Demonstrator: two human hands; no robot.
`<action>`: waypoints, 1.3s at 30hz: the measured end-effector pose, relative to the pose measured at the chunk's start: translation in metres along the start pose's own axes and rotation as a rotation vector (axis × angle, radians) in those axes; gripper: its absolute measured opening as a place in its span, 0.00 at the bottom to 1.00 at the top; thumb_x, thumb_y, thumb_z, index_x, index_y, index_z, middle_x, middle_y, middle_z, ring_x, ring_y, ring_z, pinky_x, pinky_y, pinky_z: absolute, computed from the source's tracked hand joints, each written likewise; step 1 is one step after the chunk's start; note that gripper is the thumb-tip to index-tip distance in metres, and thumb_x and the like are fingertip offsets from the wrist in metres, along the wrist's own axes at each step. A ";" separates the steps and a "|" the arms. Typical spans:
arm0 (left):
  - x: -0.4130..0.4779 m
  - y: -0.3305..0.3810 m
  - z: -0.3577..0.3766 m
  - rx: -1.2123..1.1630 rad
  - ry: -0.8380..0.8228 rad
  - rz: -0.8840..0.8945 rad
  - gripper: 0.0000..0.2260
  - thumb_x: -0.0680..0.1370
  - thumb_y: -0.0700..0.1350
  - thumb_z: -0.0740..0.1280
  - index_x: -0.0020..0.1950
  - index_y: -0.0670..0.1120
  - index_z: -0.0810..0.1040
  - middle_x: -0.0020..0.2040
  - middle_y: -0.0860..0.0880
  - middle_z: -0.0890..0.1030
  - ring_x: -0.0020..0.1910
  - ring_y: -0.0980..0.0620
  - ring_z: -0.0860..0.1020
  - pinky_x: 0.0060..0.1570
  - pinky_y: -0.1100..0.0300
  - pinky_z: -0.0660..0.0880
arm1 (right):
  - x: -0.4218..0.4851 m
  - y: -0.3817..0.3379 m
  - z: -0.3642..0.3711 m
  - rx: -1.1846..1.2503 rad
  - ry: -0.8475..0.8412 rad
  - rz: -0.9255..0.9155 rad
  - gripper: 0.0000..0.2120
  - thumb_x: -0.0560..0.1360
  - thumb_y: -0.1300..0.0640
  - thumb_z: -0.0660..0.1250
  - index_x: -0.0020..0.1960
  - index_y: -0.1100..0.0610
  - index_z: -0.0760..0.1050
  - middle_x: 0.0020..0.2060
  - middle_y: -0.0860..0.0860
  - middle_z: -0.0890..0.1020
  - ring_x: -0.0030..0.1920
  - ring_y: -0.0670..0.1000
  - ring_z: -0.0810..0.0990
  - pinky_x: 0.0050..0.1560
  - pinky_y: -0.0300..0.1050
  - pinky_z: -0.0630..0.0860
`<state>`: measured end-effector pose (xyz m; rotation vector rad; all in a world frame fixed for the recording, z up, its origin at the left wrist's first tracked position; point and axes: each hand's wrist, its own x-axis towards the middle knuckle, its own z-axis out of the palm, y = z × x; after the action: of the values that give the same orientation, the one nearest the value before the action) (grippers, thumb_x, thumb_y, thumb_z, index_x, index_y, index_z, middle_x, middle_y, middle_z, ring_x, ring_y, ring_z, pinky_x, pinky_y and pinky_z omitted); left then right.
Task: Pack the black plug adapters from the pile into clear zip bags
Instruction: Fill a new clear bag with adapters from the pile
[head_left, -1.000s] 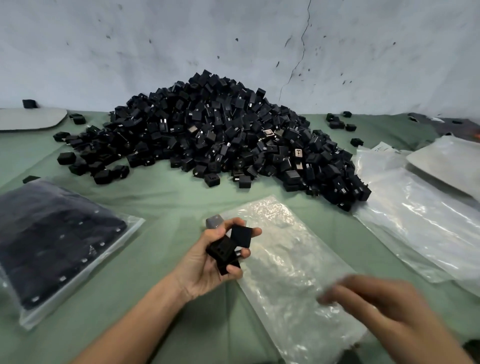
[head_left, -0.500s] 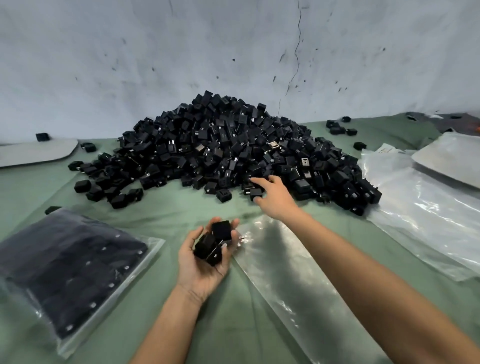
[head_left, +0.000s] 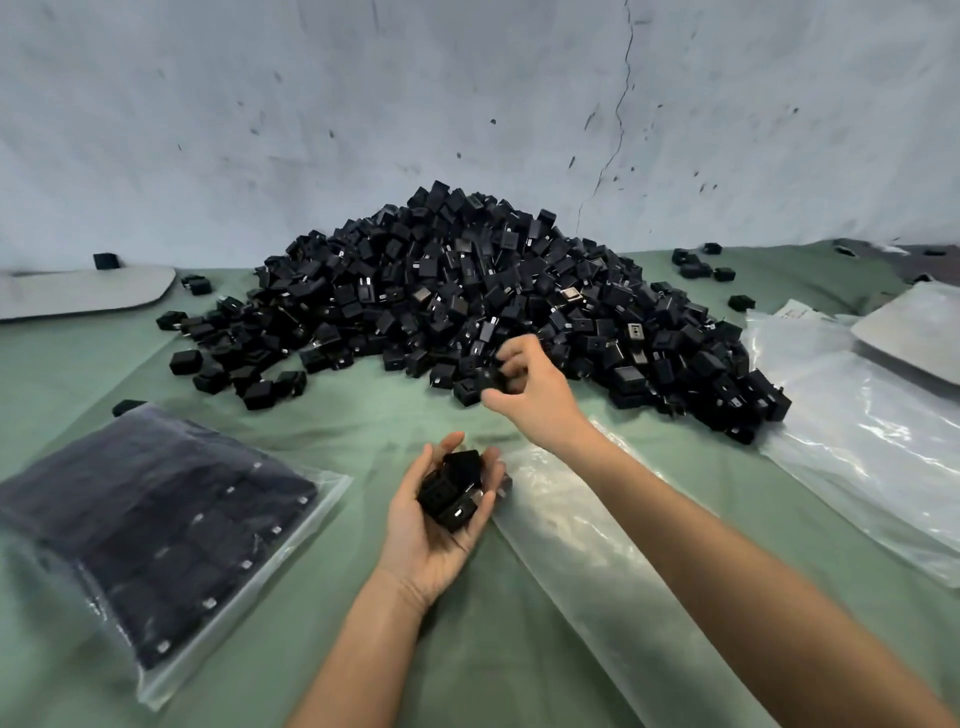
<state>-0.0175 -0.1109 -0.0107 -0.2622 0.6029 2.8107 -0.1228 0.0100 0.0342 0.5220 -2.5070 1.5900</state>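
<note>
1. Adapters (head_left: 454, 491) are sitting in a small clutch in my left hand (head_left: 436, 525), which is lying palm-up just above the green cloth (head_left: 363, 431), thumb and fingers half-curled round the black cubes to keep them from spilling.
2. My right hand (head_left: 524, 387) is working the near edge of the pile (head_left: 467, 291), thumb and fingers curling round a single adapter (head_left: 491, 378). Half a second ago those fingers were stretched flat onto the heap, and a second ago the hand was hovering back near me.
3. Under my right forearm, the empty zip bag (head_left: 597, 551) is lying flat on the cloth just beside the left hand. I am seeing nothing inside it yet.
4. To my left, a filled bag (head_left: 156, 509) of adapters is resting on the cloth. To my right, spare clear bags (head_left: 857, 441) are waiting in a loose stack next to the pile.
5. As I am judging it, the change from reach to grip means the pick is made. This adapter is heading for the left palm, which is looking nearly full, so loading the handful into the empty bag is coming up soon.
</note>
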 end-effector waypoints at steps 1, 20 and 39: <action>0.000 0.000 0.000 0.019 -0.001 -0.021 0.15 0.70 0.54 0.67 0.51 0.46 0.81 0.57 0.36 0.79 0.43 0.42 0.83 0.25 0.57 0.80 | -0.011 -0.012 -0.004 0.023 -0.099 -0.085 0.16 0.68 0.64 0.71 0.51 0.52 0.71 0.49 0.50 0.76 0.42 0.44 0.74 0.40 0.31 0.70; -0.002 -0.011 -0.005 0.346 -0.120 -0.047 0.32 0.47 0.60 0.84 0.43 0.44 0.87 0.37 0.47 0.81 0.29 0.57 0.76 0.21 0.66 0.71 | -0.106 -0.027 -0.028 -0.396 -0.320 -0.415 0.11 0.77 0.56 0.67 0.58 0.50 0.81 0.67 0.51 0.73 0.68 0.53 0.67 0.67 0.52 0.65; 0.012 -0.007 -0.010 0.213 -0.145 -0.012 0.17 0.60 0.54 0.81 0.44 0.52 0.81 0.58 0.47 0.80 0.39 0.56 0.79 0.24 0.71 0.71 | -0.304 0.039 -0.192 -0.413 0.074 0.250 0.14 0.70 0.53 0.67 0.48 0.34 0.82 0.60 0.41 0.78 0.57 0.37 0.76 0.57 0.37 0.73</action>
<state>-0.0255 -0.1062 -0.0254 -0.0209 0.8542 2.6955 0.1320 0.2637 -0.0028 0.0985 -2.8175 1.0743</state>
